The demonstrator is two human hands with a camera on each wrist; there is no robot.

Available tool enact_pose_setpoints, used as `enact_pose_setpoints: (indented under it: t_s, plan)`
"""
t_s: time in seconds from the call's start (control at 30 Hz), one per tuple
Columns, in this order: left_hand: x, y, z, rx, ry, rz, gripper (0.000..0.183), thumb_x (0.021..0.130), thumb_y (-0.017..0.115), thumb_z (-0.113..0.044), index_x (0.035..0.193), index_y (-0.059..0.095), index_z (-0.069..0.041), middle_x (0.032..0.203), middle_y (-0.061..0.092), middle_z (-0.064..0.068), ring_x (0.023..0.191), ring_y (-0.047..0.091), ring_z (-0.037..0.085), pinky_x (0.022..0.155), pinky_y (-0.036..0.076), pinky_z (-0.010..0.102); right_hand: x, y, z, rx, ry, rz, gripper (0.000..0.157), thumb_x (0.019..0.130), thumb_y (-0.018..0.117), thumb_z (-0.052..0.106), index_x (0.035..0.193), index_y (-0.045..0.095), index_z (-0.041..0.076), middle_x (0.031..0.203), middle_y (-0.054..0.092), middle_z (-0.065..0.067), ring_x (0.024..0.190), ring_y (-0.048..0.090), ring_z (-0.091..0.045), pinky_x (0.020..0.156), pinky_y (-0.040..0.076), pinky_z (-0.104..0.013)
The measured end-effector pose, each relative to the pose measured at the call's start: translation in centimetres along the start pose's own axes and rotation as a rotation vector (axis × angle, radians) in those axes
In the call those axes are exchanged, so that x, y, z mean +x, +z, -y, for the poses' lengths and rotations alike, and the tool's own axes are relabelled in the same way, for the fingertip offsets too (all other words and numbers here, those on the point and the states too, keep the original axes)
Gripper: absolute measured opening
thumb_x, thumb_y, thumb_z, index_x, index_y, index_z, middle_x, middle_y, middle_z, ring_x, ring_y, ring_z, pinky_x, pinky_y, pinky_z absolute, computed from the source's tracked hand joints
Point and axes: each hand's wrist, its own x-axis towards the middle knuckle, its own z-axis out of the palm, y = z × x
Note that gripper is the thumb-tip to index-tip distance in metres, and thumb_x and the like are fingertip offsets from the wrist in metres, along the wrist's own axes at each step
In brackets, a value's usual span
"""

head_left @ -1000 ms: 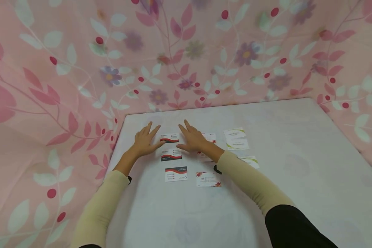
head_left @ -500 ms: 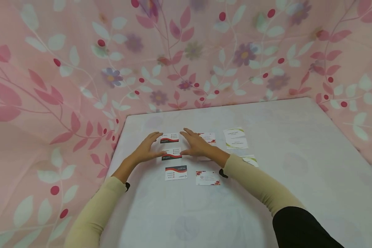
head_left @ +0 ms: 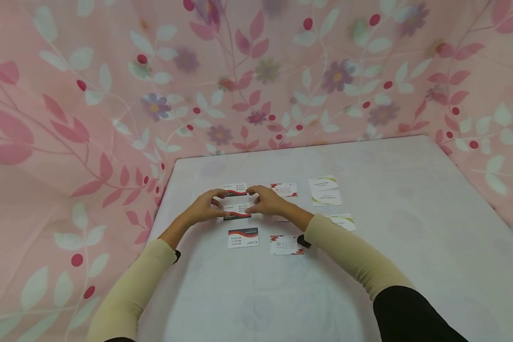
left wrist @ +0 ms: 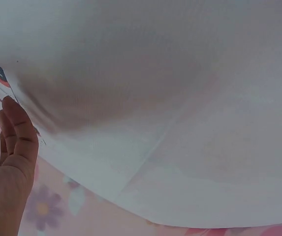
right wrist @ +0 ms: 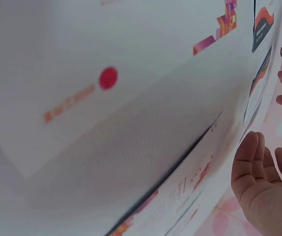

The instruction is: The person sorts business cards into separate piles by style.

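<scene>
Two business cards with a dark band and red wave, the far card (head_left: 235, 187) and the middle card (head_left: 237, 209), lie flat in the left column. On their left side is my left hand (head_left: 206, 207), fingers bent, fingertips by the far card and thumb by the middle card. Facing it from the right, my right hand (head_left: 268, 202) has the same bent shape, its fingertips and thumb beside the same two cards. Whether the fingertips touch the cards cannot be told. In the wrist views the left palm (left wrist: 14, 172) and right palm (right wrist: 268, 196) show loosely curved fingers, with no card between them.
A third red-wave card (head_left: 243, 237) lies nearer. To the right are a far floral card (head_left: 284, 189) and a near floral card (head_left: 286, 245), with another partly covered by my right arm. Green-edged cards (head_left: 326, 194) lie farther right on the white-covered table (head_left: 410, 228).
Both hands have drawn back slightly toward me from beyond the far card. Their spread fingers have bent inward, and the fingertips have come down beside the cards. The cards have not moved visibly.
</scene>
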Motion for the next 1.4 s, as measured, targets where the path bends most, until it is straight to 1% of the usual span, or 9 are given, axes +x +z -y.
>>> enact_pose_setpoints:
  t_s: [0.07, 0.17, 0.3, 0.5, 0.6, 0.7, 0.87, 1.17, 1.4]
  plan:
    - [0.2, 0.1, 0.2, -0.043, -0.035, 0.023, 0.075, 0.080, 0.084, -0.026, 0.142, 0.046, -0.009, 0.139, 0.048, 0.019, 0.105, 0.061, 0.028, 0.076, 0.056, 0.036, 0.5, 0.3, -0.2, 0.006, 0.016, 0.011, 0.063, 0.085, 0.079, 0.031, 0.140, 0.052, 0.013, 0.138, 0.055, -0.008, 0.105, 0.057, -0.021, 0.094, 0.048, -0.036]
    - [0.6, 0.2, 0.3, -0.057, -0.081, 0.046, 0.075, 0.079, 0.084, -0.022, 0.141, 0.044, -0.011, 0.138, 0.043, 0.019, 0.101, 0.058, 0.027, 0.069, 0.056, 0.032, 1.2, 0.7, -0.4, 0.000, 0.032, 0.029, 0.060, 0.086, 0.078, 0.032, 0.137, 0.055, 0.011, 0.135, 0.056, -0.008, 0.107, 0.055, -0.021, 0.097, 0.046, -0.037]
    - [1.1, 0.2, 0.3, -0.022, -0.074, 0.058, 0.071, 0.079, 0.084, -0.017, 0.138, 0.044, -0.009, 0.134, 0.042, 0.020, 0.095, 0.057, 0.025, 0.066, 0.055, 0.030, 1.8, 0.9, -0.4, -0.006, 0.062, 0.034, 0.059, 0.085, 0.079, 0.030, 0.135, 0.056, 0.009, 0.131, 0.057, -0.008, 0.114, 0.052, -0.022, 0.103, 0.043, -0.039]
    - [1.8, 0.4, 0.0, -0.021, -0.072, 0.115, 0.060, 0.081, 0.082, -0.013, 0.130, 0.048, -0.008, 0.127, 0.048, 0.017, 0.090, 0.055, 0.024, 0.067, 0.053, 0.029, 2.3, 1.1, -0.3, -0.029, 0.085, 0.054, 0.061, 0.082, 0.082, 0.029, 0.133, 0.057, 0.008, 0.124, 0.059, -0.006, 0.111, 0.053, -0.020, 0.102, 0.043, -0.037]
    - [1.9, 0.6, 0.0, -0.003, -0.077, 0.106, 0.057, 0.080, 0.083, -0.013, 0.126, 0.050, -0.009, 0.123, 0.049, 0.015, 0.091, 0.054, 0.024, 0.068, 0.052, 0.029, 2.5, 1.4, -0.4, -0.053, 0.079, 0.060, 0.060, 0.081, 0.083, 0.030, 0.131, 0.058, 0.010, 0.120, 0.058, -0.005, 0.108, 0.053, -0.019, 0.100, 0.043, -0.035]
    - [2.0, 0.8, -0.1, 0.048, -0.065, 0.084, 0.056, 0.078, 0.084, -0.013, 0.124, 0.052, -0.010, 0.121, 0.051, 0.014, 0.093, 0.053, 0.024, 0.075, 0.050, 0.030, 2.5, 1.6, -0.3, -0.075, 0.073, 0.054, 0.056, 0.079, 0.084, 0.029, 0.127, 0.059, 0.011, 0.116, 0.056, -0.005, 0.106, 0.051, -0.019, 0.098, 0.042, -0.035]
    - [1.9, 1.0, -0.1, 0.141, -0.045, 0.076, 0.057, 0.078, 0.084, -0.015, 0.125, 0.052, -0.010, 0.120, 0.052, 0.014, 0.095, 0.051, 0.024, 0.084, 0.043, 0.033, 2.4, 2.1, -0.2, -0.151, 0.067, 0.048, 0.054, 0.077, 0.085, 0.025, 0.123, 0.060, 0.011, 0.119, 0.054, -0.006, 0.107, 0.052, -0.019, 0.101, 0.043, -0.036]
    - [1.7, 1.2, -0.2, 0.168, -0.083, 0.070, 0.053, 0.080, 0.082, -0.015, 0.126, 0.056, -0.009, 0.115, 0.051, 0.013, 0.098, 0.049, 0.025, 0.083, 0.043, 0.032, 2.6, 2.6, -0.2, -0.216, 0.110, 0.067, 0.056, 0.079, 0.084, 0.029, 0.126, 0.060, 0.012, 0.121, 0.052, -0.008, 0.107, 0.050, -0.020, 0.101, 0.044, -0.037]
    - [1.8, 1.4, 0.5, 0.187, -0.058, 0.027, 0.051, 0.077, 0.084, -0.017, 0.121, 0.060, -0.008, 0.096, 0.050, 0.011, 0.098, 0.043, 0.024, 0.078, 0.038, 0.033, 2.5, 2.6, -0.2, -0.166, 0.103, 0.063, 0.053, 0.079, 0.084, 0.027, 0.121, 0.054, 0.015, 0.117, 0.055, -0.005, 0.102, 0.052, -0.019, 0.095, 0.045, -0.036]
